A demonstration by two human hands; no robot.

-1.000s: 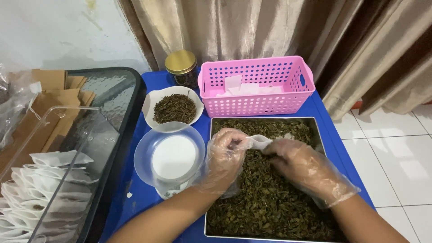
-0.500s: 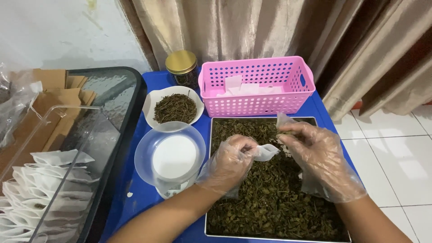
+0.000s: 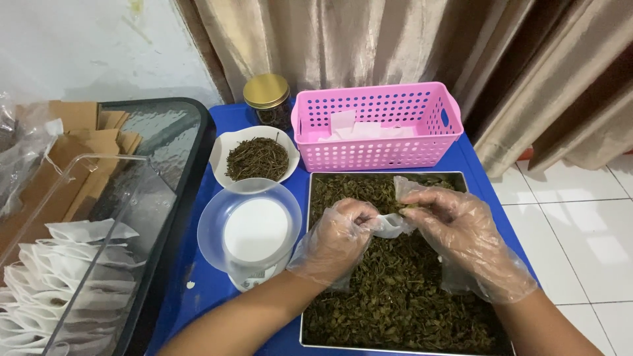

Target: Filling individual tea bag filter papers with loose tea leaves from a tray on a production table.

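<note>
Blue table (image 3: 475,175) by curtains (image 3: 369,46), white floor tiles to the right.
Gloved left hand (image 3: 339,237) and right hand (image 3: 461,231) pinch a small white bag (image 3: 394,225) between fingertips, above the tray (image 3: 389,175) of dried leaves.

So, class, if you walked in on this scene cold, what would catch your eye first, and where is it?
First, the two gloved hands over the metal tray of dried leaves at the lower middle: the left hand and right hand hold a small white bag between them. Next, the bright pink basket behind the tray, on the blue table. Left of the tray sit a white bowl of dried leaves and a clear bowl on a scale.
</note>
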